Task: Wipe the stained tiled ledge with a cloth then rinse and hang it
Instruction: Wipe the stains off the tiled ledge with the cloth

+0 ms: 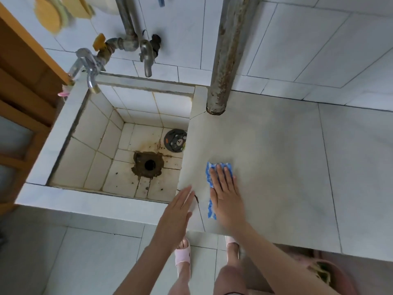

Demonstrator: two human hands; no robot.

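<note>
A blue-and-white cloth (212, 167) lies flat on the pale tiled ledge (276, 167), near its left front corner. My right hand (224, 194) presses flat on top of it, fingers straight and spread, covering most of the cloth. My left hand (177, 211) rests flat on the ledge's front left corner, beside the basin edge, holding nothing. Faint brownish stains show on the ledge around and beyond the cloth.
A deep tiled basin (102, 137) with a rusty drain hole (148, 165) and a round drain cover (175, 140) lies left of the ledge. Taps (146, 54) stick out above it. A rusty vertical pipe (225, 60) meets the ledge's back. My slippered feet (182, 252) stand below.
</note>
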